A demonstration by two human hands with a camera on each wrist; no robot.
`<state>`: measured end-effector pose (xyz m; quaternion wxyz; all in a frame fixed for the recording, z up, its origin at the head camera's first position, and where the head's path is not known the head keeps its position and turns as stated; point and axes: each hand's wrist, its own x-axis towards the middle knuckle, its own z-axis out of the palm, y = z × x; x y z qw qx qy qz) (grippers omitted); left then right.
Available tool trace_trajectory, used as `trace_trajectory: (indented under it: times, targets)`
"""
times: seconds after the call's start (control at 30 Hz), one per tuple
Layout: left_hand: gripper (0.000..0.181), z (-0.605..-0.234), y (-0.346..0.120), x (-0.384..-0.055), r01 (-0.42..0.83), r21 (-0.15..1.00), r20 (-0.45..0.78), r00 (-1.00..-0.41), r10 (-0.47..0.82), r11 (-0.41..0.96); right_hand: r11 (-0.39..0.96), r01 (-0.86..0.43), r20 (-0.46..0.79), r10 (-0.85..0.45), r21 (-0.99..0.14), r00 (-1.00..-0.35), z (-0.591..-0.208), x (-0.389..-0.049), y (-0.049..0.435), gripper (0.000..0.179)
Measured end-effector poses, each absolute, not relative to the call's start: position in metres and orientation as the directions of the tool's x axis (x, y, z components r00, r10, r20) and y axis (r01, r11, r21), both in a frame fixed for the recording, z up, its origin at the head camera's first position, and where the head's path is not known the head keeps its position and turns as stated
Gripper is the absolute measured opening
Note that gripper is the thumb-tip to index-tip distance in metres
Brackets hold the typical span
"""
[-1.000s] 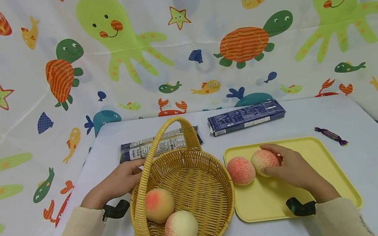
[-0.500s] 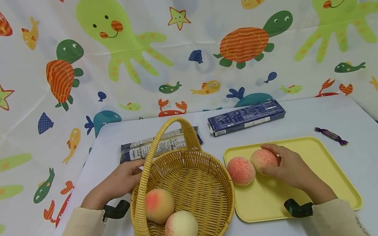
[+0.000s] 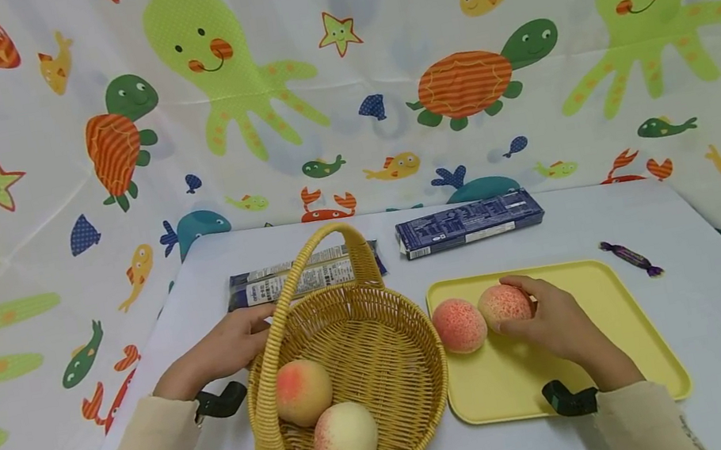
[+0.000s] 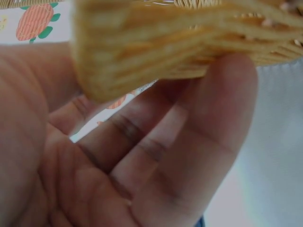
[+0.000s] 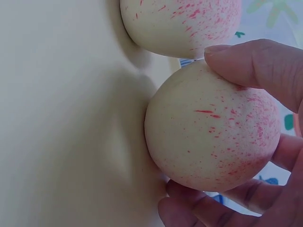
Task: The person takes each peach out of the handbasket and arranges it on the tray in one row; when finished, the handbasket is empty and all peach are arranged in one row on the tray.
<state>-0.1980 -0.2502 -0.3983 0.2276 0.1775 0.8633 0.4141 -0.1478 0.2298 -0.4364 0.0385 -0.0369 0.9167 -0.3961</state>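
Note:
In the head view my left hand (image 3: 230,350) holds the left side of a wicker basket (image 3: 385,365), its fingertips partly hidden by the handle. The left wrist view shows the fingers against the basket's woven side (image 4: 156,42). Two peaches lie inside the basket: an orange-yellow one (image 3: 304,392) and a pale one (image 3: 346,441). My right hand (image 3: 554,319) grips a pink-speckled peach (image 3: 503,306) on the yellow tray (image 3: 507,396). A redder peach (image 3: 459,326) sits just left of it. The right wrist view shows thumb and fingers round the held peach (image 5: 208,132).
Behind the basket lies a dark blue packet (image 3: 311,275) with a printed label. A long blue box (image 3: 470,222) is at the back, right of the packet. One purple wrapped candy (image 3: 630,258) lies beyond the tray's right edge. A patterned curtain (image 3: 338,100) backs the white table.
The peach in my right hand has turned so that more of its pink side faces up. That hand has shifted slightly left. My left hand and the basket have stayed put.

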Motion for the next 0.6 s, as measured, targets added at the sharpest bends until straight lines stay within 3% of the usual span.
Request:
trace_trajectory:
  times: [0.6]
  targets:
    - [0.028,-0.3977,-0.2498,-0.1982,0.099,0.804,-0.253,-0.835,0.488,0.587,0.706,-0.022,-0.054,-0.085,-0.708,-0.995,-0.4357,-0.1468,0.2303,0.079]
